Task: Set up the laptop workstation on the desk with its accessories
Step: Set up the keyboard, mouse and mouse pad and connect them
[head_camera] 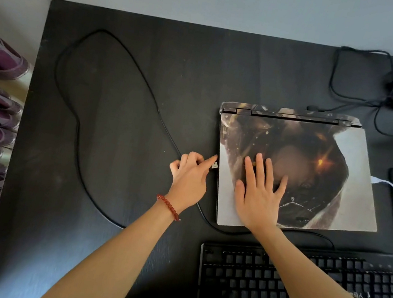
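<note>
head view: we pinched the usb plug (214, 165) in our left hand (189, 179), fingers curled round it, its metal tip just beside the left edge of the closed laptop (298, 171). our right hand (258, 198) lay flat and spread on the lid, holding nothing. we judged the plug should go in level with the port while that palm braced the laptop; the port itself was hidden. its cable (86, 115) looped away behind the grip. no containers showed.

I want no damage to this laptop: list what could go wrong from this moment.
1. The left hand holds the USB plug at the closed laptop's left edge; pushed in crooked, it could jam.
2. The right hand presses flat on the lid; hard pressure may stress it.
3. The black cable loops widely over the desk and could snag.
</note>
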Available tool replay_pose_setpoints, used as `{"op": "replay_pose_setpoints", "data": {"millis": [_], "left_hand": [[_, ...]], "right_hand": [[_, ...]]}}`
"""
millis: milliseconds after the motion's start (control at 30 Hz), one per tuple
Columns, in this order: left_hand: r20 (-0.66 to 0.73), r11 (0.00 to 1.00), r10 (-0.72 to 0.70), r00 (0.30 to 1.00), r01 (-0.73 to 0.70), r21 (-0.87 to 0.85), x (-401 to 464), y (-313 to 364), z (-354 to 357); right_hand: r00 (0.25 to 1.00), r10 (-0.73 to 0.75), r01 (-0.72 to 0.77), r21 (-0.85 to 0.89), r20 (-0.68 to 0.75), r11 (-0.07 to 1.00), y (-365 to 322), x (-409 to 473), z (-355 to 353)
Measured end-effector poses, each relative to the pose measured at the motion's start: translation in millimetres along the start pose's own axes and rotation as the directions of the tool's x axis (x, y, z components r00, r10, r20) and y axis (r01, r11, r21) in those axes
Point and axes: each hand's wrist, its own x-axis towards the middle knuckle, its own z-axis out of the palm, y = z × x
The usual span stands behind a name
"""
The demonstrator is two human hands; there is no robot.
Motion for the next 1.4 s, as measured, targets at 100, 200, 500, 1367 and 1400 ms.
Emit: {"op": "replay_pose_setpoints", "data": {"millis": [100, 200, 500, 1367, 1400], "left_hand": [[0.003, 0.999, 0.045, 0.999, -0.045, 0.019, -11.6, -2.5, -0.9], [-0.002, 0.997, 0.065, 0.998, -0.065, 0.028, -19.0, -3.5, 0.3], [-0.111, 0.995, 0.093, 0.989, -0.09, 0.033, -11.4, -5.9, 6.5], [-0.305, 0.997, 0.075, 0.95, -0.065, 0.044, -10.4, -9.3, 16.3], [-0.308, 0.996, 0.082, 0.948, -0.072, 0.046, -8.9, -9.7, 16.1]], "right_hand": [[1.0, -0.002, 0.002, 0.002, 0.002, 1.0, 0.0, -0.1, -0.2], [1.0, 0.0, 0.0, 0.003, 0.003, 1.0, 0.2, -1.0, 0.2], [1.0, 0.007, -0.007, 0.014, 0.006, 1.0, 0.1, 0.0, 0.6], [1.0, 0.002, -0.002, 0.011, -0.015, 1.0, 0.2, -0.7, 1.6], [1.0, 0.002, -0.002, 0.009, -0.017, 1.0, 0.3, -0.7, 1.7]]}}
